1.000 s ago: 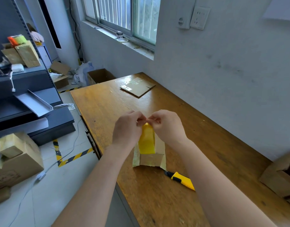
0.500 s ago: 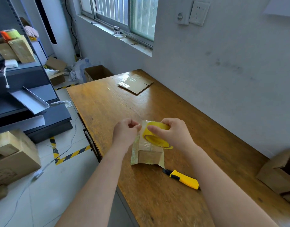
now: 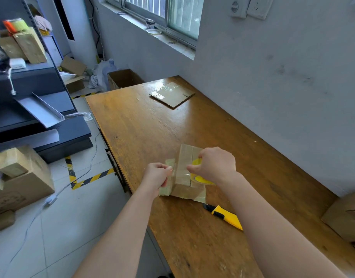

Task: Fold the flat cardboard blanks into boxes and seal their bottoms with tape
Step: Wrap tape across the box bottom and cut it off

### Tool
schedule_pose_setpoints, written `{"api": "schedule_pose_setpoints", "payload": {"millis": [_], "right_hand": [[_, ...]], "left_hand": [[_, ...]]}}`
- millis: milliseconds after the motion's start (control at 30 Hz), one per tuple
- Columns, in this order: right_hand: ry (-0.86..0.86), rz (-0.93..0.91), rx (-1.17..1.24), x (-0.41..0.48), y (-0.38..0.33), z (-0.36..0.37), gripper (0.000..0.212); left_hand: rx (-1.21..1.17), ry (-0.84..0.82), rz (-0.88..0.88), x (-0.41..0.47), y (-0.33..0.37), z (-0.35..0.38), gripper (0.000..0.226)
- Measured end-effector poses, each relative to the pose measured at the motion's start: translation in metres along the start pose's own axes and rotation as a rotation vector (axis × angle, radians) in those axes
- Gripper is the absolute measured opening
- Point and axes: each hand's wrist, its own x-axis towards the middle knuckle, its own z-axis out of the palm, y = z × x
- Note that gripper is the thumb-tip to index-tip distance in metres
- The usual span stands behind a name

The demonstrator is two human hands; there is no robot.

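We're in a small packing room. Cardboard boxes crowd the floor, dark shelving alongside (hazard tape underfoot), one wooden workbench.

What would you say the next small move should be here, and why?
Probably lay the stretched tape down onto the box and press it flat: the left hand pinches its free end, the right hand grips the yellow roll opposite.
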Motion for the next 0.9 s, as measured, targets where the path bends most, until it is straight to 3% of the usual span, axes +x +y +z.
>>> {"api": "schedule_pose_setpoints", "payload": {"millis": [133, 400, 900], "right_hand": [[0.003, -0.012, -0.092, 0.001, -0.009, 0.007, 0.056], [-0.016, -0.057, -0.049, 0.001, -0.025, 0.016, 0.051], [-0.03, -0.115, 0.013, 0.005, -0.032, 0.02, 0.048]], "left_hand": [[-0.031, -0.028, -0.074, 0.01, -0.015, 0.0, 0.012], [-0.075, -0.056, -0.165, 0.021, -0.031, 0.0, 0.014], [-0.002, -0.075, -0.163, 0.025, -0.051, 0.002, 0.018]]}}
